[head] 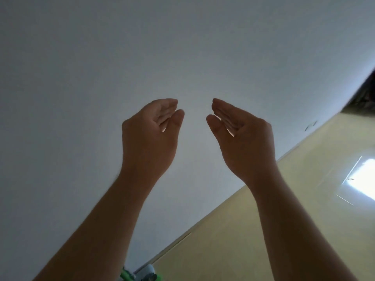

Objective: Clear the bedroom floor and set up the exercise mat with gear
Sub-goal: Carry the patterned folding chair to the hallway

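The floor is smooth and pale yellow with a slight sheen. It fills the lower right of the tilted view. Its edge along the wall runs on a slant from the near bottom centre up to the far right. A bright patch of light lies on it at the right. At the near bottom edge, where floor meets wall, sits a small green and white item. It is mostly cut off, so what it is cannot be told.

Open gap between left hand and right hand, wall ahead, green object below
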A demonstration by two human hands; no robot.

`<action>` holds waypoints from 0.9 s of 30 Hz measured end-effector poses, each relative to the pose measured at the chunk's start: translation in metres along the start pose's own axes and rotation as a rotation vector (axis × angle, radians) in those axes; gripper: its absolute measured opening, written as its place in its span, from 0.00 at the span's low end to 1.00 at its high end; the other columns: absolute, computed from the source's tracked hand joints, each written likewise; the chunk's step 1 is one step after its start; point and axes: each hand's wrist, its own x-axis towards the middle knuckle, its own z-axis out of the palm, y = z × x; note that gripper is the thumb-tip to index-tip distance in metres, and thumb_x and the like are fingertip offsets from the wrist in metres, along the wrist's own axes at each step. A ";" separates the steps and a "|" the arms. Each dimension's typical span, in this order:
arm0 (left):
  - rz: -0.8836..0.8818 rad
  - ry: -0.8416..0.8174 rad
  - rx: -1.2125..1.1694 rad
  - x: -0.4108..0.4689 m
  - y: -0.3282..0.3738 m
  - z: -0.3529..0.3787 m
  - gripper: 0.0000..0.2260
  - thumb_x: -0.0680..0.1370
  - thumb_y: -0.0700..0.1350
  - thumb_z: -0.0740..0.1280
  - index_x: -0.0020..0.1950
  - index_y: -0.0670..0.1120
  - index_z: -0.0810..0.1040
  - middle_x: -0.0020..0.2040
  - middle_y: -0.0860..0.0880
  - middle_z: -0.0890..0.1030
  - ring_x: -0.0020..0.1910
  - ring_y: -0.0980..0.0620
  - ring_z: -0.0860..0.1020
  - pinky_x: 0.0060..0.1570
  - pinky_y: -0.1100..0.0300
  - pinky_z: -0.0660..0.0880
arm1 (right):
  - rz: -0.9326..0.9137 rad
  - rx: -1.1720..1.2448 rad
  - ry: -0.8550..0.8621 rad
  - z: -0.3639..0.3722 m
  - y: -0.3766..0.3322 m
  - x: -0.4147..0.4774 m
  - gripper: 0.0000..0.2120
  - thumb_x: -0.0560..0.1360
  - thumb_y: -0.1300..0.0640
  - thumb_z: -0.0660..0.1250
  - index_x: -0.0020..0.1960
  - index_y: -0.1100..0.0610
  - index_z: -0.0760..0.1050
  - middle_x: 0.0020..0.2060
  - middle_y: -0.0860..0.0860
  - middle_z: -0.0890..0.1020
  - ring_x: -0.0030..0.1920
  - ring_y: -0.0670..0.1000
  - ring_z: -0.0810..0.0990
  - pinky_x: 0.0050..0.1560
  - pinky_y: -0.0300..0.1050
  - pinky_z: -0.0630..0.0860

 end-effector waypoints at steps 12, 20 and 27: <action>-0.005 -0.298 -0.090 -0.019 0.050 0.213 0.10 0.80 0.47 0.72 0.60 0.48 0.84 0.50 0.60 0.85 0.50 0.68 0.83 0.56 0.70 0.78 | 0.199 -0.053 0.209 -0.187 0.128 0.001 0.18 0.78 0.50 0.72 0.68 0.47 0.79 0.59 0.39 0.84 0.60 0.35 0.80 0.62 0.29 0.73; -0.048 -0.539 -0.182 -0.030 0.072 0.371 0.10 0.79 0.47 0.73 0.59 0.49 0.85 0.49 0.58 0.87 0.49 0.64 0.84 0.57 0.58 0.81 | 0.361 -0.147 0.351 -0.283 0.223 0.009 0.18 0.78 0.52 0.72 0.68 0.49 0.79 0.59 0.42 0.84 0.58 0.33 0.80 0.60 0.25 0.72; -0.056 -0.669 -0.222 0.011 0.057 0.517 0.10 0.79 0.47 0.73 0.59 0.49 0.85 0.49 0.60 0.86 0.49 0.67 0.83 0.57 0.64 0.79 | 0.381 -0.286 0.420 -0.338 0.322 0.082 0.19 0.78 0.53 0.72 0.68 0.50 0.79 0.60 0.43 0.83 0.59 0.33 0.79 0.59 0.23 0.70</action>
